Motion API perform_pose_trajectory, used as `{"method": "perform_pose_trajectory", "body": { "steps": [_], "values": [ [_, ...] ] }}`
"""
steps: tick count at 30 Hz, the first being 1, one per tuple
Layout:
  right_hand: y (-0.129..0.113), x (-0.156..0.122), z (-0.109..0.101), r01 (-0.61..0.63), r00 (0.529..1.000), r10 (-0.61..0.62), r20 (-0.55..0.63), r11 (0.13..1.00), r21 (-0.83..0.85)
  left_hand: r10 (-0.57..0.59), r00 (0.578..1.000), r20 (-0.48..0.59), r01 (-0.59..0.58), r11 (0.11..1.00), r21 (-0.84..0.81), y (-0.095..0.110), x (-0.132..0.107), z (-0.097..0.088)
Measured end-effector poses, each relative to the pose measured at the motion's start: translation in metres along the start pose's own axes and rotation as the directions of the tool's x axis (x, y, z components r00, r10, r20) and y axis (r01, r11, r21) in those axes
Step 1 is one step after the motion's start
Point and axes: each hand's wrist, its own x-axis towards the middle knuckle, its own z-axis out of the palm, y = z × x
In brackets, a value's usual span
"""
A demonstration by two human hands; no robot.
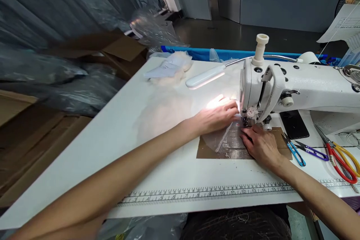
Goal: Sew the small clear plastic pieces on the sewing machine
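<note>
In the head view, a piece of sheer fabric (225,140) is spread on the table (112,138) directly in front of the sewing machine (295,82), with its far edge fed under the needle area. The left hand (218,116) is laid flat on the fabric just to the left of the machine's head, fingers stretched out and closed round nothing; its details are washed out by the lamp (206,77). The right hand (260,144) is pressed palm-down on the fabric just in front of the machine, fingers extended, nothing gripped.

The fabric is judged thin, light, limp and likely slippery, so it is best controlled by flat fingertip pressure near the edge on either side of the needle, not by pinching.

One fabric piece is counted under the hands. To the front right of the machine, two thread snips are seen, one blue (294,150) and one purple (312,151), then two scissors, red (339,161) and yellow (350,157). One phone (294,123) is lying beneath the machine's arm.
</note>
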Motion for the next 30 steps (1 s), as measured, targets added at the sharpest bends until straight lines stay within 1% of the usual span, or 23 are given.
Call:
{"method": "perform_pose_trajectory", "body": {
  "steps": [1, 3, 4, 6, 9, 11, 14, 17, 19, 20, 22, 24, 26, 28, 30],
  "values": [
    [0.001, 0.0, 0.0, -0.007, 1.0, 0.007, 0.016, 1.0, 0.002, 0.081, 0.997, 0.009, -0.081, 0.997, 0.016, 0.007, -0.011, -0.002],
    [0.002, 0.0, -0.002, -0.011, 0.999, 0.011, 0.042, 1.0, 0.017, 0.272, 0.962, 0.039, -0.27, 0.962, -0.046, 0.02, -0.032, -0.005],
    [0.003, 0.0, -0.003, -0.009, 0.999, 0.008, 0.052, 1.0, 0.027, 0.313, 0.949, 0.042, -0.311, 0.949, -0.04, 0.026, -0.04, -0.004],
    [0.003, 0.001, -0.004, -0.002, 0.998, -0.001, 0.069, 0.999, 0.052, 0.351, 0.936, 0.011, -0.351, 0.935, 0.047, 0.033, -0.05, 0.002],
    [0.004, 0.002, -0.007, 0.0, 0.997, -0.007, 0.078, 0.996, 0.092, 0.374, 0.925, -0.06, -0.353, 0.909, 0.222, 0.035, -0.049, 0.016],
    [0.007, 0.004, -0.008, 0.01, 0.996, -0.02, 0.082, 0.992, 0.124, 0.364, 0.927, -0.087, -0.331, 0.906, 0.266, 0.033, -0.044, 0.024],
    [0.015, 0.005, -0.011, 0.048, 0.995, -0.067, 0.078, 0.975, 0.219, 0.319, 0.938, -0.136, -0.284, 0.931, 0.23, 0.032, -0.039, 0.028],
    [0.025, 0.003, -0.012, 0.05, 0.998, -0.058, 0.011, 0.927, 0.371, 0.261, 0.944, -0.201, -0.245, 0.964, 0.105, 0.033, -0.04, 0.027],
    [0.029, -0.002, -0.01, 0.057, 0.998, -0.036, -0.057, 0.9, 0.432, 0.187, 0.956, -0.224, -0.196, 0.98, -0.017, 0.034, -0.042, 0.026],
    [0.029, -0.006, -0.009, 0.087, 0.995, -0.052, -0.09, 0.893, 0.442, 0.146, 0.963, -0.227, -0.168, 0.983, -0.08, 0.034, -0.042, 0.026],
    [0.026, -0.014, -0.006, 0.186, 0.981, -0.146, -0.127, 0.89, 0.415, 0.062, 0.975, -0.212, -0.102, 0.978, -0.181, 0.034, -0.043, 0.026],
    [0.021, -0.02, -0.002, 0.274, 0.962, -0.253, -0.107, 0.909, 0.314, 0.006, 0.979, -0.203, -0.054, 0.971, -0.233, 0.034, -0.043, 0.026],
    [0.016, -0.024, 0.0, 0.305, 0.952, -0.3, -0.058, 0.935, 0.178, 0.018, 0.973, -0.231, -0.068, 0.975, -0.211, 0.034, -0.043, 0.027],
    [0.014, -0.025, 0.002, 0.311, 0.95, -0.31, -0.022, 0.946, 0.09, 0.101, 0.954, -0.284, -0.141, 0.982, -0.125, 0.035, -0.042, 0.026],
    [0.014, -0.025, 0.002, 0.312, 0.95, -0.313, -0.007, 0.947, 0.08, 0.21, 0.928, -0.308, -0.227, 0.974, -0.021, 0.034, -0.041, 0.025]
  ]
}}
